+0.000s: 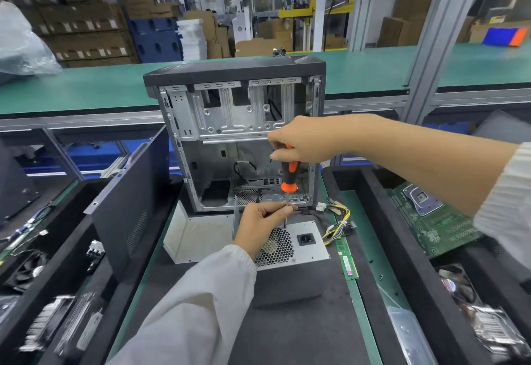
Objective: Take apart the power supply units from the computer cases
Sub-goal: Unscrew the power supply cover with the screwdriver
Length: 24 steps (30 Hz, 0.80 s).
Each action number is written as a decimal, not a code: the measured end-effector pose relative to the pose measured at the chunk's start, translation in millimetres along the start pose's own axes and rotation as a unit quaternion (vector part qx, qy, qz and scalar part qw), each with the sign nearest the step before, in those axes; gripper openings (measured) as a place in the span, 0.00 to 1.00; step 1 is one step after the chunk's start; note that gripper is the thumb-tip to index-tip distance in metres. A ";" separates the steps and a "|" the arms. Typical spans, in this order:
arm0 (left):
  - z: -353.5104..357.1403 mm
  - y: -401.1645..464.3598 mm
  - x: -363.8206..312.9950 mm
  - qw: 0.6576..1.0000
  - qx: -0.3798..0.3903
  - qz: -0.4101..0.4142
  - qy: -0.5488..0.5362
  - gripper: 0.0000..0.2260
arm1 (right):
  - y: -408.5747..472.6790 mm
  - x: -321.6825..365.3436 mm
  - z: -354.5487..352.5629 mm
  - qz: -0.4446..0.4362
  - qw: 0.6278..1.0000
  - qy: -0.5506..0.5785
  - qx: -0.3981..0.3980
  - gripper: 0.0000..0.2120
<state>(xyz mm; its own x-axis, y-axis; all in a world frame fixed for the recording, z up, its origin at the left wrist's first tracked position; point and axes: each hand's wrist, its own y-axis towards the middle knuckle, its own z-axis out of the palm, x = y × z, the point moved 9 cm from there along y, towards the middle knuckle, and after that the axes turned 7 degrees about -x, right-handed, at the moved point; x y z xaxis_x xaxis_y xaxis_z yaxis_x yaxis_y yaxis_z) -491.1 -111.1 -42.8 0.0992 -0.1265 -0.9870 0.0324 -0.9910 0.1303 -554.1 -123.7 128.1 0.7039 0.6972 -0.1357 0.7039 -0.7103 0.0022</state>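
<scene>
Both hands busy: my right hand [298, 140] grips the screwdriver [289, 175], left hand [260, 221] pinches its shaft; tip, probably unseated, may skid across the power supply [304, 245].

A single wide-angle view from a camera worn on the person's head, looking forward and down over a green workbench [301, 301]. It sits close above both forearms, with an open computer case [235, 135] straight ahead at the centre. Edges bend from the wide lens, and a warehouse with stacked boxes [80, 20] fills the far background.
</scene>
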 end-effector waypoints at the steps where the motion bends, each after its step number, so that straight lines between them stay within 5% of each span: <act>1: -2.4 1.5 2.2 1.000 -0.017 -0.005 -0.004 0.07 | 1.3 2.3 0.9 -0.010 1.000 0.017 0.022 0.09; 8: -10.3 3.4 7.6 0.997 -0.066 -0.029 -0.017 0.02 | 12.2 12.2 -4.1 -0.032 0.985 0.127 0.110 0.11; 13: -12.4 4.0 8.4 0.996 -0.078 -0.026 -0.024 0.05 | 18.0 -16.2 -5.2 0.117 0.991 -0.007 0.066 0.37; 20: -9.4 5.4 7.5 0.998 -0.068 -0.014 0.000 0.02 | 27.9 -5.7 -22.8 0.099 0.986 -0.077 -0.113 0.32; 24: -9.1 5.6 5.3 0.998 -0.059 0.002 0.015 0.04 | 33.6 -3.5 -17.6 0.092 0.985 -0.132 -0.068 0.26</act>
<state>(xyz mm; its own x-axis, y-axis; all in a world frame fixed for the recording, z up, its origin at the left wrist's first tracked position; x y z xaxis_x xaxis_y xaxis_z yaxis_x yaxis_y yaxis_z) -481.3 -117.0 -46.4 0.1287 -0.1269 -0.9835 0.1496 -0.9779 0.1457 -531.2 -148.3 146.1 0.7843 0.4950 -0.3741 0.5851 -0.7906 0.1807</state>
